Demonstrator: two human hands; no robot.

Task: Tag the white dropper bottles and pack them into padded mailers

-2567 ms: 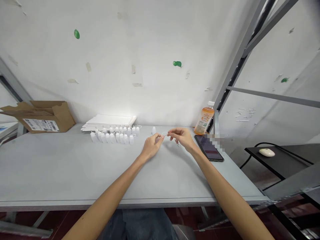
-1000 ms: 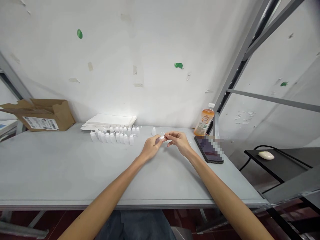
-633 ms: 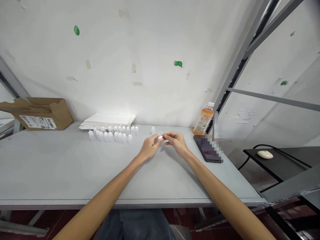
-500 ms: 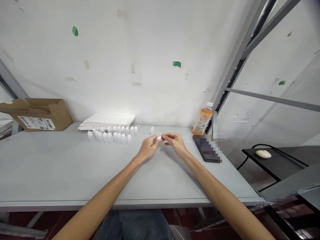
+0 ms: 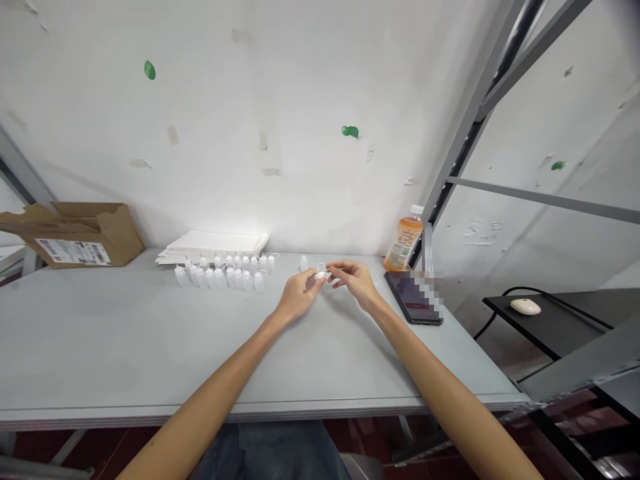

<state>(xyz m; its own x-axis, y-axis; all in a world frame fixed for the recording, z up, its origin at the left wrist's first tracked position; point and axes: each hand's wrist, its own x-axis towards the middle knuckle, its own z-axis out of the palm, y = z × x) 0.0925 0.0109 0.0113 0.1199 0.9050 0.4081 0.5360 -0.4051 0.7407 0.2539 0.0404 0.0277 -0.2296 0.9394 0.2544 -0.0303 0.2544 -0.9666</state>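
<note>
Your left hand (image 5: 299, 297) pinches a small white plastic looped piece (image 5: 320, 275) right of the white plastic bottles (image 5: 217, 277); your right hand (image 5: 356, 281) is nearly closed against it, its hold unclear.

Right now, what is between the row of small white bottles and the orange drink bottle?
In the head view, a lone small white bottle stands near the row, then the left hand and right hand hold a small white looped piece.

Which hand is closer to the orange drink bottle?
Right. The right hand sits closer, left of the orange drink bottle; the left hand is farther left.
</note>
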